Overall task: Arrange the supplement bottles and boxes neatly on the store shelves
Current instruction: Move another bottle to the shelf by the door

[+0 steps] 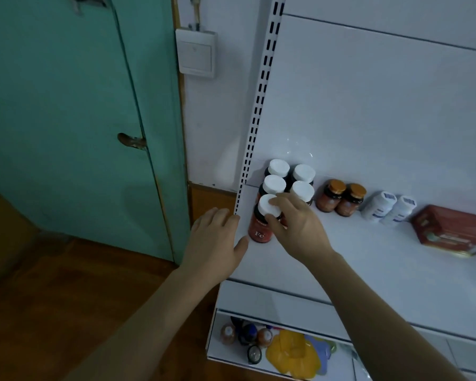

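Bottles: five white-capped (270,204), two orange-capped (341,198), two white (388,209), one red box (451,229) far right, all on white shelf (341,257). Right hand (297,226) grips nearest white-capped bottle. Left hand (217,240) relaxed, fingers on shelf's left edge. Lower shelf (226,356) holds small bottles and yellow packaging.

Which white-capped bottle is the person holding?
The front one, nearest the shelf edge, with "Fe" on its red label; the right hand grips it.
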Available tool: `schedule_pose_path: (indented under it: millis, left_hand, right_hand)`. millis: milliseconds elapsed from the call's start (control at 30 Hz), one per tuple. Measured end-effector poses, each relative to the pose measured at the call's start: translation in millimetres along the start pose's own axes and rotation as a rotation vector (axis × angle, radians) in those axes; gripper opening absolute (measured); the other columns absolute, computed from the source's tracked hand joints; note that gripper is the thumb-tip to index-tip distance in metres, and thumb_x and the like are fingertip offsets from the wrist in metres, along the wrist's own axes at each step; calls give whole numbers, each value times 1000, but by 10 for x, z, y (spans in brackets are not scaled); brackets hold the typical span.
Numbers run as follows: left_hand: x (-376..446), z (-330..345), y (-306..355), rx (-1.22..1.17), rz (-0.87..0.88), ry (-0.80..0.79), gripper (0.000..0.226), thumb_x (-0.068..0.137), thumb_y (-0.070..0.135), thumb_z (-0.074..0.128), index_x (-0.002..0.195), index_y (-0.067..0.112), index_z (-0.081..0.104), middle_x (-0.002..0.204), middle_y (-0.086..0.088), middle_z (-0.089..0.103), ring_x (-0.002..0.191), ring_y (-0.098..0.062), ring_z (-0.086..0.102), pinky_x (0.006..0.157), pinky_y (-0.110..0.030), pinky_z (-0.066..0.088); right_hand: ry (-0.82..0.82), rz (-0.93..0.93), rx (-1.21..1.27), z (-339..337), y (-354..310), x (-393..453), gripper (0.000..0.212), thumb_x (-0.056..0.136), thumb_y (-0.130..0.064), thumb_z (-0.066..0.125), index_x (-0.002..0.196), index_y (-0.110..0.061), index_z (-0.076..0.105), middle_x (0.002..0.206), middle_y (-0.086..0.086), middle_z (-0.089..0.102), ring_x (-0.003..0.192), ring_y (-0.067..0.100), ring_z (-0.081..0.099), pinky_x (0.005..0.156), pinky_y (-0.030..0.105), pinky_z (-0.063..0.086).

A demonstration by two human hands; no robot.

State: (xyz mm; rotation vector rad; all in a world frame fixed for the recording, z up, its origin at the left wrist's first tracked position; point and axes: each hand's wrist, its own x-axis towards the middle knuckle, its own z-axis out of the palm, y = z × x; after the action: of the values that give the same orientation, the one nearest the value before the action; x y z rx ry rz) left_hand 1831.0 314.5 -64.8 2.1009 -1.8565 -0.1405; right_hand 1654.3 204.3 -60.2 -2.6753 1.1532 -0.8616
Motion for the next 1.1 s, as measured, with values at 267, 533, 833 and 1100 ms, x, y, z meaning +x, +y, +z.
schedule_pose_path:
  millis: [267, 533, 833, 1100]
  left_hand:
    - [57, -46, -7, -4, 79, 2, 52, 98, 49, 47, 138, 15, 51, 143, -7, 50, 139, -29, 38, 112, -46, 37]
    - [191, -188, 342, -1, 151, 160, 48, 94, 44, 51, 129, 11, 55, 136, -12, 52, 131, -33, 44, 105, -50, 41]
    - [119, -38, 1866, -43, 381, 183, 53, 96, 48, 47, 134, 12, 55, 141, -13, 51, 135, -35, 41, 108, -51, 39]
    - [-216, 425, 3833, -111, 576, 147, 51, 96, 47, 51, 134, 13, 56, 144, -12, 50, 137, -34, 40, 112, -48, 33]
  right_hand:
    - [-47, 70, -105, -21, -109, -33, 28, 88, -16, 72, 115, -7, 66, 122, 12, 64, 100, 37, 64, 73, 42, 57]
    - [18, 183, -302, -477, -97, -442, 48, 97, -34, 52, 139, -10, 55, 148, 19, 49, 140, 41, 41, 110, 55, 40]
    - [87, 508, -487, -1578, 383, -1459, 64, 98, -54, 39, 144, -11, 50, 154, 22, 40, 147, 41, 29, 117, 56, 31]
    - [68, 749, -559, -2757, 1242, -2903, 73, 98, -62, 27, 152, -14, 39, 161, 18, 30, 152, 37, 18, 121, 54, 23]
